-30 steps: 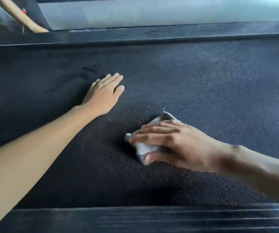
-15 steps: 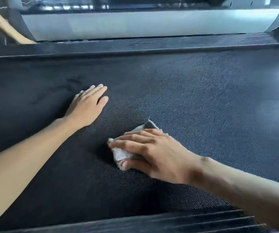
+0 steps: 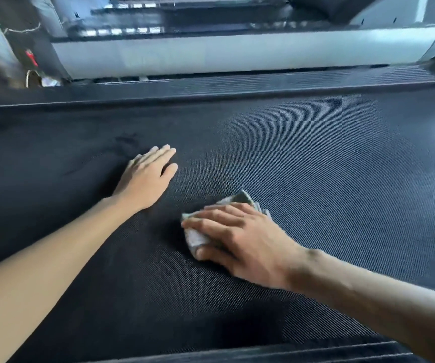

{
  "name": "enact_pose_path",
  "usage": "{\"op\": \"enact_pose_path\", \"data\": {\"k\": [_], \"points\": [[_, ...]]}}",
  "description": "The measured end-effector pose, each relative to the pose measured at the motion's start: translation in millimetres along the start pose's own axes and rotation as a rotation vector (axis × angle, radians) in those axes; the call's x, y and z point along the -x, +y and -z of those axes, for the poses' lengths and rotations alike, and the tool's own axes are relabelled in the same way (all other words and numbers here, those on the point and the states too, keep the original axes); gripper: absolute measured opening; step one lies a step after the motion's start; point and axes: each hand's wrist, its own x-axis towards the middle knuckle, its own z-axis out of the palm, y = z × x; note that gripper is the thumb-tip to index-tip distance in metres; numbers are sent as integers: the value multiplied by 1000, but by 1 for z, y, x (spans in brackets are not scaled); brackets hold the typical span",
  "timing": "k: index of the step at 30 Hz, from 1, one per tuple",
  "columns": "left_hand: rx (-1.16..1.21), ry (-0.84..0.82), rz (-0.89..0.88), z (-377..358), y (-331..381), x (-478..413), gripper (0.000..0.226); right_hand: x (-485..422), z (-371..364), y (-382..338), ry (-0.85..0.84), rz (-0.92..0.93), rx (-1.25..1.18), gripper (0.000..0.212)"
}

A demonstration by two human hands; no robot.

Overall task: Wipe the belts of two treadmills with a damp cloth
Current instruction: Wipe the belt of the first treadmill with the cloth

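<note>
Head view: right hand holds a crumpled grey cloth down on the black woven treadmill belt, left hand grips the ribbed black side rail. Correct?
Wrong on the left hand: it grips no ribbed black side rail; the head view shows it resting flat on the black woven treadmill belt. The right hand does hold the crumpled grey cloth down on that belt.

The wide flat rubber treadmill belt [image 3: 316, 179] under me is near-black, covered in a fine woven dot pattern that reads blue-grey on the right and flat charcoal on the left. My crumpled pale grey cloth [image 3: 194, 238] shows a darker grey-green fold at its far corner. The black ribbed side rail [image 3: 263, 82] carries thin parallel lines; beyond it sits a pale silver-grey panel [image 3: 211, 56].
</note>
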Motion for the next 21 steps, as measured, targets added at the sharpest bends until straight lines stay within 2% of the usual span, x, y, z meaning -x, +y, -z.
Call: {"op": "enact_pose_path", "data": {"k": [2, 4, 7, 9, 10, 12, 15, 17, 19, 21], "points": [[-1, -5, -5, -1, 0, 0, 48, 12, 14, 12, -68, 89, -55, 51], [3, 2, -8, -1, -1, 0, 48, 9, 22, 47, -82, 22, -22, 54], [10, 18, -7, -2, -3, -1, 48, -16, 25, 117, 16, -348, 127, 57], [9, 21, -5, -3, -2, -1, 47, -36, 21, 146, 104, -629, 164, 45], [6, 19, -4, -2, -2, -1, 47, -45, 18, 146, 147, -685, 189, 39], [-3, 11, 2, -2, -3, -1, 47, -54, 6, 122, 168, -608, 220, 39], [-24, 40, 4, -2, -2, -3, 44, -36, -2, 56, 51, -223, 98, 50], [-38, 87, -3, -2, 3, -8, 37, -14, 4, 35, -21, -61, -9, 49], [-54, 115, 6, -2, 10, -16, 29, -3, 15, 44, -46, -2, -51, 51], [-42, 129, 59, -1, 15, -25, 23, -7, 22, 71, -59, -73, -24, 56]]}}
